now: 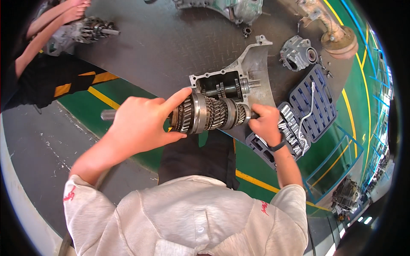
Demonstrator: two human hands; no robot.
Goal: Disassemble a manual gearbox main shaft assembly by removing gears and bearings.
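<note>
A gear shaft (218,113) stacked with several metal gears and rings lies level between my hands. My left hand (143,119) wraps its left part, thumb and forefinger spread around the large gear end, while a bare length of shaft sticks out beyond the wrist. At the other end, my right hand (265,123) is closed around the narrow shaft tip. Just behind the gears sits an open silver gearbox housing (250,62) on the table. Inside its cavity shows a second geared shaft (222,89), partly hidden by the wall and the gears in front.
An open socket set case (318,106) with a ratchet wrench (308,113) lies right of my right hand. Beyond it stand a round grey housing (297,53) and a rusty drum part (339,42). A co-worker's hands (72,13) rest by another gear assembly (92,30) at far left.
</note>
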